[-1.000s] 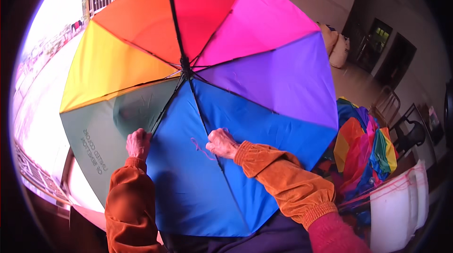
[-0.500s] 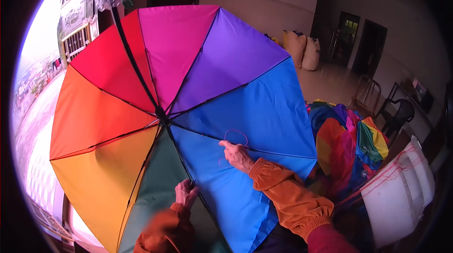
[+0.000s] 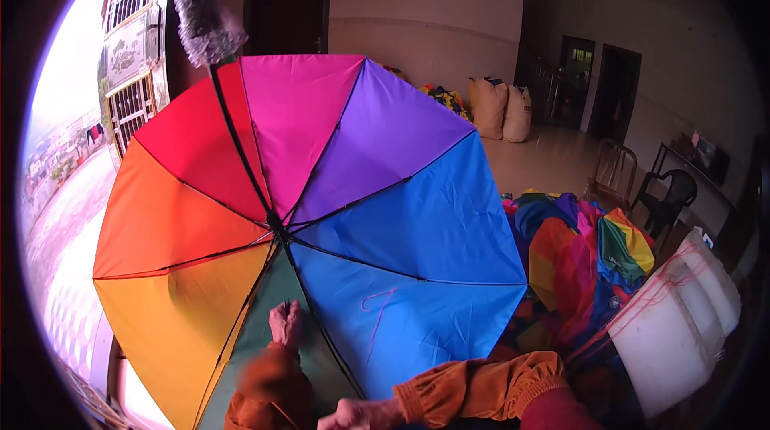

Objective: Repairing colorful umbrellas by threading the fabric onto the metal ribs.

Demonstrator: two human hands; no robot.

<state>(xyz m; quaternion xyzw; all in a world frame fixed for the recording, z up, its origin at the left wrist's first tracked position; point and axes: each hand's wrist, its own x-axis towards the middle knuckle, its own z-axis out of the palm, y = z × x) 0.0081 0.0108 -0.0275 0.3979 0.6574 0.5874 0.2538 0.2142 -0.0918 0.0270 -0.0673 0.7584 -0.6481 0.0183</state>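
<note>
An open rainbow umbrella [image 3: 417, 241] fills the middle, its inside facing me, with black ribs meeting at a hub. Its dark shaft [image 3: 233, 129] rises to a handle [image 3: 200, 9] wrapped in clear bubbly plastic. Over the green panel, my left hand [image 3: 285, 324] is closed, with a small dark thing at its fingertips that I cannot make out. My right hand [image 3: 357, 414] is closed at the lower edge, near the green and blue panels; what it holds, if anything, is hidden. A loose pink thread [image 3: 377, 318] curls across the light blue panel.
Colourful umbrella cloth [image 3: 573, 245] lies heaped at the right, beside a white foam block [image 3: 670, 330] draped with red threads. Behind are a dark plastic chair [image 3: 670, 193], a wooden chair [image 3: 613, 169] and stuffed pale sacks [image 3: 489, 109]. Bright daylight enters at the left.
My right hand has come down from the blue panel's rib to the lower edge. My left hand has shifted left, off a rib and over the green panel. The pink thread has changed shape.
</note>
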